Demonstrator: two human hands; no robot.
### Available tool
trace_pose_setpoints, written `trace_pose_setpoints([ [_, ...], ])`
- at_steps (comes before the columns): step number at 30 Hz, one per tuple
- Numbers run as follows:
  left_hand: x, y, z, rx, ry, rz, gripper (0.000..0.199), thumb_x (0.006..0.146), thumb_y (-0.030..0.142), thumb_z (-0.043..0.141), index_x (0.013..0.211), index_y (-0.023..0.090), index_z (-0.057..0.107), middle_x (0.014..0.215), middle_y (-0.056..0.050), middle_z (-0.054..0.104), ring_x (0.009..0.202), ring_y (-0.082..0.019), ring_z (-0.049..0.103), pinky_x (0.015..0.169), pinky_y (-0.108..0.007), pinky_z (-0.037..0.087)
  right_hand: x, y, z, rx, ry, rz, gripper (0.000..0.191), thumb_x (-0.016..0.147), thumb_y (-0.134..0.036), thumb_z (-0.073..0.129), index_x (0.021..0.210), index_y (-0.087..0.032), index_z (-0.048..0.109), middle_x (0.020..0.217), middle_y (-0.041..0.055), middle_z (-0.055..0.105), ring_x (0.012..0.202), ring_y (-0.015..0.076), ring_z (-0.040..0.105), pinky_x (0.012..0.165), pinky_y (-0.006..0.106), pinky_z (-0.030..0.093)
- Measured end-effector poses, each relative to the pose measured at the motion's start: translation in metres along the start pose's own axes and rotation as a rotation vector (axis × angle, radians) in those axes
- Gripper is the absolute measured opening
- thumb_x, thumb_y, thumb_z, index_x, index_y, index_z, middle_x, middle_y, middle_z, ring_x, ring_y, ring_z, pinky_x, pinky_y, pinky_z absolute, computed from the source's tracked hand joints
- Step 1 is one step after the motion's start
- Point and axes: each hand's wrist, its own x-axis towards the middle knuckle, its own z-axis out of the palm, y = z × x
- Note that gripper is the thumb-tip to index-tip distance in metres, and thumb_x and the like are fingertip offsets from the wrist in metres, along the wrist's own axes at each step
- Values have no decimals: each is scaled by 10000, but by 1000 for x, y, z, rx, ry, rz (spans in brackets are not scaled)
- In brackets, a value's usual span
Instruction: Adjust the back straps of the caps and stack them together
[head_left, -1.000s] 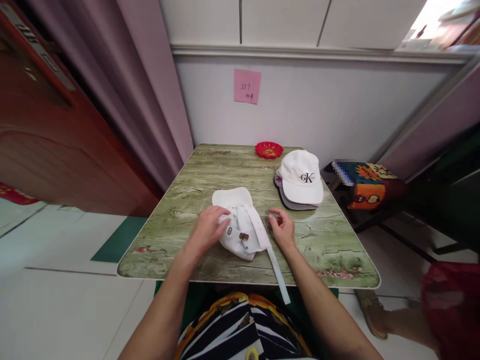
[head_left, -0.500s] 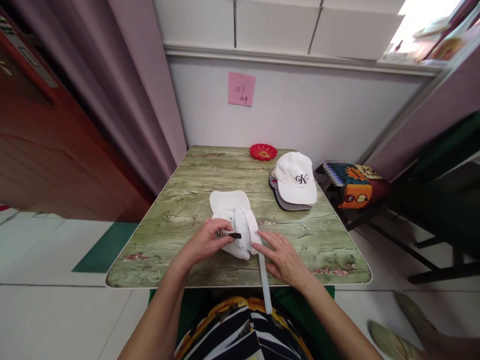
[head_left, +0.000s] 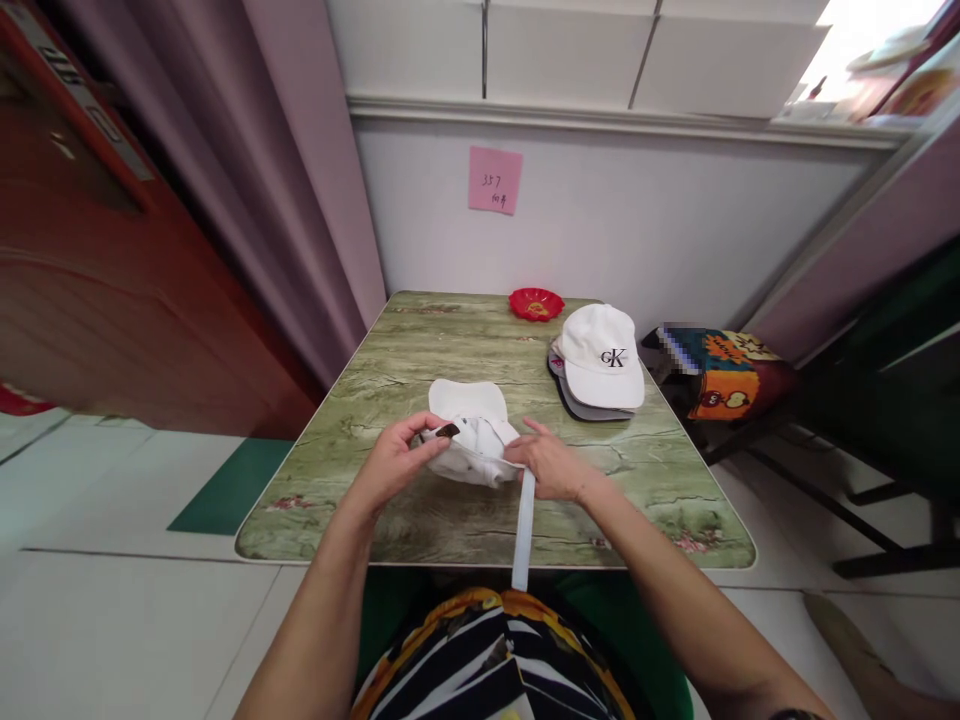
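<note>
A white cap [head_left: 471, 402] lies in front of me, its brim pointing away and its inside facing up. My left hand [head_left: 397, 452] pinches the cap's left edge between thumb and fingers, beside a small dark flat piece [head_left: 448, 431] whose kind I cannot make out. At the cap's right edge, my right hand [head_left: 553, 462] is closed on the fabric, its fingertips partly inside the cap. A long pale strap [head_left: 524, 530] hangs from the cap under that hand, down past the table's front edge.
The green wood-patterned table [head_left: 330, 470] stands against the wall. At its back right, a white cap with a dark logo [head_left: 604, 345] tops a stack of caps. A red scalloped dish [head_left: 536, 304] is behind them. A dark chair [head_left: 885, 420] stands at the right.
Both hands have lifted the cap's rear edge away from me, tilting it up. My right hand has gone from resting on the edge to gripping it. The strap hangs straighter.
</note>
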Motion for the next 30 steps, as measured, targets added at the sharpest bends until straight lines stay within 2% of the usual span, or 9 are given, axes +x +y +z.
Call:
trace_pose_setpoints([
  [3, 9, -1, 4, -108, 99, -16, 240, 720, 364, 758, 854, 187, 666, 814, -7, 674, 741, -158, 601, 691, -243, 459, 2, 8, -16, 46, 46, 93, 117, 684, -201, 604, 758, -242, 685, 607, -20, 636, 672, 198, 618, 961, 389, 424],
  [6, 21, 3, 8, -209, 198, -33, 288, 662, 373, 787, 817, 178, 643, 778, 0, 666, 692, -142, 585, 652, -230, 444, -1, 12, -22, 277, 111, 206, 241, 796, -312, 542, 964, -212, 682, 677, -14, 650, 627, 175, 568, 703, 295, 464],
  [8, 28, 6, 11, -218, 202, -59, 324, 628, 382, 801, 812, 173, 637, 771, -3, 671, 683, -145, 592, 643, -234, 443, -5, 10, -19, 487, 199, 286, 292, 865, -395, 500, 1017, -201, 656, 714, -8, 664, 626, 166, 566, 618, 265, 443],
  [10, 29, 8, 17, -217, 177, -88, 375, 604, 379, 812, 858, 176, 626, 770, -1, 680, 670, -149, 603, 642, -240, 446, -9, 6, -12, 656, 362, 339, 330, 891, -466, 501, 1006, -192, 645, 802, 20, 701, 701, 179, 608, 647, 273, 465],
  [13, 22, 6, 30, -270, 149, -116, 449, 621, 372, 805, 950, 198, 554, 752, 16, 689, 625, -140, 610, 629, -240, 448, -12, -5, -3, 783, 565, 376, 341, 882, -503, 556, 937, -181, 654, 887, 64, 725, 813, 208, 649, 726, 306, 495],
  [17, 8, 0, 48, -284, 146, -71, 417, 708, 365, 756, 988, 221, 482, 759, 23, 684, 625, -132, 613, 613, -227, 441, -13, -18, -2, 867, 597, 390, 312, 871, -478, 598, 925, -175, 649, 836, 68, 724, 774, 198, 651, 701, 302, 501],
  [21, 3, -2, 53, -143, 151, 31, 319, 794, 340, 691, 1013, 231, 486, 752, 36, 654, 637, -122, 590, 612, -214, 417, -12, -27, -8, 968, 722, 446, 305, 818, -445, 668, 969, -183, 633, 769, 38, 713, 717, 172, 641, 669, 281, 488],
  [26, 3, -1, 55, 61, 201, 155, 242, 835, 305, 656, 1034, 212, 554, 898, -10, 681, 845, -161, 624, 758, -248, 450, -6, -32, -21, 1042, 850, 497, 271, 796, -426, 697, 898, -180, 652, 641, -1, 665, 604, 128, 581, 613, 252, 446],
  [30, 5, -2, 57, 57, 169, 197, 208, 857, 278, 620, 1050, 204, 601, 997, -35, 692, 938, -181, 633, 831, -272, 457, 2, -36, -31, 1062, 845, 483, 283, 777, -425, 717, 905, -179, 661, 636, -7, 658, 586, 115, 563, 573, 233, 418],
])
